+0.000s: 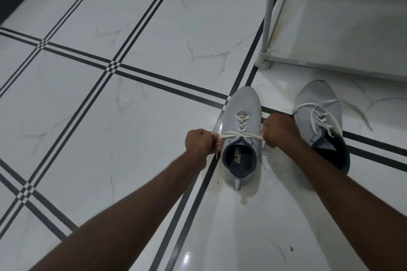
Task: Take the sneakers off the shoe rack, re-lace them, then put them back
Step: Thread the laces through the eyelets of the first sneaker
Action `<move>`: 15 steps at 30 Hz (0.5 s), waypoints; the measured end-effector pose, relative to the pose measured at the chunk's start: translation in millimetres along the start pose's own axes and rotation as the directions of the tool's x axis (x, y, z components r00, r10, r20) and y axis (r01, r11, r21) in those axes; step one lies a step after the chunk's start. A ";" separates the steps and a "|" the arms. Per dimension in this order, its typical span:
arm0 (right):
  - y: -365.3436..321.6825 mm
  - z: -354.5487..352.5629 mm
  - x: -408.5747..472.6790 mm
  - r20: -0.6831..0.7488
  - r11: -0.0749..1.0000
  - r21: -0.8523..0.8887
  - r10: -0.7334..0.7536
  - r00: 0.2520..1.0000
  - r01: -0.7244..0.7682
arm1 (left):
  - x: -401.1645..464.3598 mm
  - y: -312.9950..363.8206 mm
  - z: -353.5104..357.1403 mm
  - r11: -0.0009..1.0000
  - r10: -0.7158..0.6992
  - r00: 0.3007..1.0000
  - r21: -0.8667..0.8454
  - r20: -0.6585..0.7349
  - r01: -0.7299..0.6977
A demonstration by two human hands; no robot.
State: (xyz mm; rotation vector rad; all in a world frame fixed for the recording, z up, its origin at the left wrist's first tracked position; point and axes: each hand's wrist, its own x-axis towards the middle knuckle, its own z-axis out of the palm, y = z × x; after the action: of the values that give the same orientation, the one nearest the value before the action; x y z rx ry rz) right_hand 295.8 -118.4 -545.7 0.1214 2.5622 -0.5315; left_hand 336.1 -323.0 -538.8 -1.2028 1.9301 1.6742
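Two light grey sneakers with dark blue lining stand on the tiled floor, toes pointing away from me. The nearer sneaker (241, 108) is laced with a white lace (241, 134) crossed once over the tongue. My left hand (199, 142) grips one lace end at the shoe's left. My right hand (278, 131) grips the other end at its right, and the lace runs taut between them. The second sneaker (317, 99) stands to the right, partly behind my right forearm, its white lace (361, 114) lying loose on the floor.
A white shoe rack (334, 28) with a grey upright pole (269, 6) stands at the upper right, just beyond the sneakers. White marble-look floor tiles with black stripes (114, 66) spread to the left. A dark skirting runs along the far wall.
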 end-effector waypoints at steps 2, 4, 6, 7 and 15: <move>-1.7 4.9 -2.5 -0.030 0.998 -0.054 0.042 0.999 -0.043 | 1.8 4.6 -2.3 0.999 -0.041 0.999 -0.006 0.031 0.041; -3.3 9.8 -5.0 -0.049 0.989 -0.115 0.089 0.995 -0.095 | 1.9 8.6 -4.1 0.998 -0.068 0.997 0.024 0.046 0.066; -3.0 13.0 -8.2 -0.071 0.988 -0.122 0.084 0.994 -0.092 | 2.2 12.0 -5.7 0.997 -0.061 0.997 0.048 0.046 0.059; -2.1 14.0 -9.1 -0.084 0.990 -0.117 0.070 0.994 -0.080 | 2.7 13.5 -7.1 0.997 -0.064 0.997 0.055 0.043 0.061; -14.0 5.4 -18.3 -0.063 0.995 -0.084 -0.050 0.997 0.044 | 18.5 5.5 -30.7 0.781 0.198 0.916 0.510 0.348 -0.362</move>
State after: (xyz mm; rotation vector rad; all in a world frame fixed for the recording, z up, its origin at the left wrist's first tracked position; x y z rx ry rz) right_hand 311.5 -133.1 -535.8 0.0501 2.6515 -0.4450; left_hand 329.4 -358.7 -540.0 -0.4383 2.2647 1.1519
